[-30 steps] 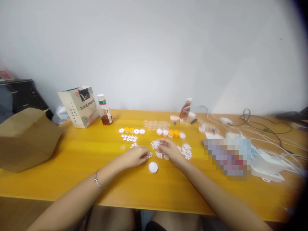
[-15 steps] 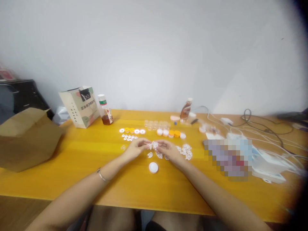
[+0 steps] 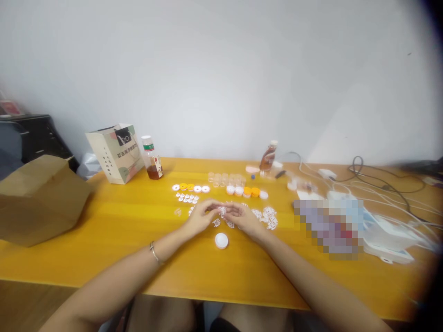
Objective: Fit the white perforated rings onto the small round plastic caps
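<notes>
Between my fingertips is a small white openwork plastic piece (image 3: 222, 211). My left hand (image 3: 204, 216) pinches it from one side and my right hand (image 3: 244, 217) from the other. Fingers partly cover it, so I cannot tell whether it is one part or more. Just below lies a loose white openwork piece (image 3: 216, 223), with another (image 3: 230, 224) by my right hand. A pile of similar white pieces (image 3: 269, 216) is to the right of that hand. On the table nearer me sits a round white cap (image 3: 221, 240).
Behind my hands are rows of white and yellow rings (image 3: 187, 187), white and orange caps (image 3: 247, 191), clear cups (image 3: 224, 179) and small white parts (image 3: 187, 198). Bottles (image 3: 152, 161) and a paper bag (image 3: 119, 154) stand further back. Cables (image 3: 384, 186) run along the right.
My hands have come closer together, the left moving slightly right. The white pieces, seen spread between both hands before, are now more covered by my fingers.
</notes>
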`<state>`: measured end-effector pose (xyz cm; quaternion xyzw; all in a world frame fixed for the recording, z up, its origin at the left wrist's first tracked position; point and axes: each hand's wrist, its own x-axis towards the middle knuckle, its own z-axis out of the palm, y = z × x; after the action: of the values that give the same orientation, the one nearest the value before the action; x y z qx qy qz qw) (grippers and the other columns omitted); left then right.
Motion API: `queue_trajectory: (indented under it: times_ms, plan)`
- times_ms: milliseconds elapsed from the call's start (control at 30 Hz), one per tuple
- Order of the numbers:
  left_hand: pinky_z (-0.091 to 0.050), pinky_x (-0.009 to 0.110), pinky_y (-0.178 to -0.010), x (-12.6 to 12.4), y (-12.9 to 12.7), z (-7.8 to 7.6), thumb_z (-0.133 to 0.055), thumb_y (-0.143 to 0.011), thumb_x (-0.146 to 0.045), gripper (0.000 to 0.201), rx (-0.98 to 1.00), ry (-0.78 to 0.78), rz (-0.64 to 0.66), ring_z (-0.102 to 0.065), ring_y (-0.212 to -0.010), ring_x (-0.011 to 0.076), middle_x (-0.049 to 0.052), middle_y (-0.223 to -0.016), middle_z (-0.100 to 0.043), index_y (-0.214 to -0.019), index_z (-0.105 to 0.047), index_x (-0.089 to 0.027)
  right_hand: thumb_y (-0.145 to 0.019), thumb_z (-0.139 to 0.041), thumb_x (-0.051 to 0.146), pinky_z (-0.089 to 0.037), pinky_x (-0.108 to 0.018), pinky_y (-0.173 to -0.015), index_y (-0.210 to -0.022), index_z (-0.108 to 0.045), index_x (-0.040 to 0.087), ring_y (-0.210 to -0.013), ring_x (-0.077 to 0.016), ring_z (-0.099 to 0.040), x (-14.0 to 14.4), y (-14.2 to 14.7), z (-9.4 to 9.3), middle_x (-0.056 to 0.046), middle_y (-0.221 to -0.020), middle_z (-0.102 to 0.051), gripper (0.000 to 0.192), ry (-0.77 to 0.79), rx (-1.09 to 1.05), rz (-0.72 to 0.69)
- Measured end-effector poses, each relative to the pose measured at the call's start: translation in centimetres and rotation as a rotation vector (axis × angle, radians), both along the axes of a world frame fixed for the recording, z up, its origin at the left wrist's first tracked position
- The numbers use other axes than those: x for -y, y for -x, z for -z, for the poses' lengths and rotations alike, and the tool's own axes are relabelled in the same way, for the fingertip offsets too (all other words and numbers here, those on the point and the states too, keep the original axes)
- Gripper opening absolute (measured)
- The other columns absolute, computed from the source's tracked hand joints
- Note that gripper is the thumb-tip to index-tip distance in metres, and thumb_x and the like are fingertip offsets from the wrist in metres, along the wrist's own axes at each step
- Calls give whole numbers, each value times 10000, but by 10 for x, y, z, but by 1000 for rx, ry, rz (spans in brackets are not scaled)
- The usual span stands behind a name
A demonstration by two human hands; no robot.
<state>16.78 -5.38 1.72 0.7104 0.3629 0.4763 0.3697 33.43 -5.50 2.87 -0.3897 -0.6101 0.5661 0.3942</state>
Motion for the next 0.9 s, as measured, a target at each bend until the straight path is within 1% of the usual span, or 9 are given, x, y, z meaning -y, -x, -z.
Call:
queue_trajectory:
  times_ms: [167, 267, 533, 700, 900]
  plan:
    - [-435, 250, -722, -1, 1, 0, -542, -769, -240, 157, -51, -115, -87, -548, -775, 134, 44, -838, -583, -884, -623, -169, -601, -689, 265, -450, -278, -704, -909, -585, 179, -693, -119, -592, -1, 0, 2, -16, -795, -629, 337, 15, -11, 12]
    - [-430, 245, -707, -1, 1, 1, -540, -770, -235, 155, -57, -138, -89, -535, -764, 129, 40, -832, -554, -883, -627, -173, -603, -687, 249, -443, -276, -705, -913, -587, 173, -705, -121, -588, -1, 0, 2, -19, -798, -628, 334, 16, -13, 6]
    - [-426, 242, -703, -7, 2, 8, -556, -763, -240, 149, -29, -95, -87, -538, -765, 129, 37, -839, -564, -875, -626, -173, -612, -681, 232, -424, -247, -643, -926, -600, 170, -684, -113, -570, -2, -1, 2, -20, -788, -630, 330, 16, -10, -15]
    - [-430, 250, -727, -7, 3, 8, -564, -760, -247, 157, -30, -79, -83, -548, -795, 137, 43, -867, -578, -884, -627, -175, -605, -686, 237, -434, -263, -658, -902, -614, 185, -688, -120, -572, -2, -1, 3, -23, -805, -635, 310, 12, -33, -18]
    - [-448, 256, -725, -8, 2, 8, -566, -759, -258, 167, 11, -37, -59, -568, -771, 134, 48, -867, -585, -881, -618, -158, -608, -692, 276, -442, -283, -704, -914, -608, 188, -719, -131, -582, -1, -1, 1, -26, -807, -646, 329, 6, -46, -4]
